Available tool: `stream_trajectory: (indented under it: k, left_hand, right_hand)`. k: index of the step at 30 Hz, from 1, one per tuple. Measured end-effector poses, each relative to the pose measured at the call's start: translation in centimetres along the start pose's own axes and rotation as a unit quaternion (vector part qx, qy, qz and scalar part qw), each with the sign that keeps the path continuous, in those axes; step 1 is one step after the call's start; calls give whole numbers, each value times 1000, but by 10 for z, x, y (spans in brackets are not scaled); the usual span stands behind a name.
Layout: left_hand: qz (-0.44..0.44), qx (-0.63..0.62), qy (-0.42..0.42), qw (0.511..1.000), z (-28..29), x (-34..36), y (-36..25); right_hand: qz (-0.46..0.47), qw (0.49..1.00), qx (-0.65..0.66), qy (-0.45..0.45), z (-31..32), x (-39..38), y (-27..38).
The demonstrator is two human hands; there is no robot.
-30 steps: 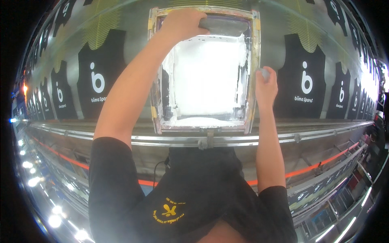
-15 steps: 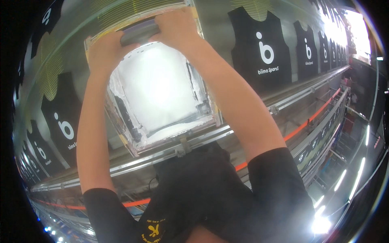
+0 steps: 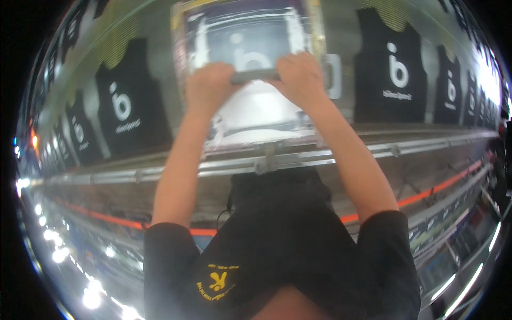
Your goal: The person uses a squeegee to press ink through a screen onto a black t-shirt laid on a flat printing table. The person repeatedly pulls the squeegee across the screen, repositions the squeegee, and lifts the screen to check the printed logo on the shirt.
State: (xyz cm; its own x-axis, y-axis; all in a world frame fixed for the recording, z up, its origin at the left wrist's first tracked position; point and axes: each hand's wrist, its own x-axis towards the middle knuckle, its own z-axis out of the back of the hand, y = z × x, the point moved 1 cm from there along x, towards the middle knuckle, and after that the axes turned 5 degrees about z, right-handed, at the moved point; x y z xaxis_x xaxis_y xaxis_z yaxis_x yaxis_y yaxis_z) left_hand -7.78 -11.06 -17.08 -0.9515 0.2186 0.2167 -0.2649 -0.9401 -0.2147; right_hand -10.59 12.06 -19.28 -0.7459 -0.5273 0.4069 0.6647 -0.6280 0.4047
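My left hand (image 3: pixel 209 86) and my right hand (image 3: pixel 302 80) are closed around the ends of a dark grey squeegee (image 3: pixel 254 75), held level across the middle of a screen-printing frame (image 3: pixel 316 18). A thick band of white ink (image 3: pixel 253 106) lies below the blade, on my side of the screen. Above the blade the mesh shows a dark area with a pale rounded printed mark (image 3: pixel 246 55) showing through. A pale object (image 3: pixel 333 76), too blurred to identify, is just right of the frame. The picture is smeared by motion.
Rows of black vests (image 3: pixel 140 80) with white prints lie on the long printing table (image 3: pixel 341 114) to either side of the frame. A metal rail (image 3: pixel 296 160) runs along the near edge, with an orange-red strip (image 3: pixel 426 193) and more racks below it, beside my body.
Both hands have come together on the squeegee and moved it from the far end toward me to mid-screen. Where white ink covered the upper screen, a dark area with the pale mark now shows.
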Motion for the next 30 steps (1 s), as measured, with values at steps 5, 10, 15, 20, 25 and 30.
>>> stream_trajectory:
  k: [5, 10, 15, 20, 25, 30]
  left_hand:
    - [36, -29, 47, 998, 2, -91, -31]
    - [32, -10, 27, 999, 11, -95, -46]
    - [31, -5, 40, 999, 9, -91, -29]
    - [36, 20, 23, 999, 10, -93, -32]
    - [21, 33, 22, 999, 7, -100, -37]
    - [14, 43, 20, 999, 3, -110, -42]
  right_hand:
    - [-7, 998, 30, 58, 14, -67, 50]
    - [-5, 998, 22, 57, 16, -82, 56]
    - [-7, 999, 28, 16, -6, -78, 53]
    - [-1, 999, -5, -42, -10, -79, 60]
    - [-21, 997, -2, -77, -12, -89, 63]
    - [-45, 998, 4, -54, -5, -97, 70]
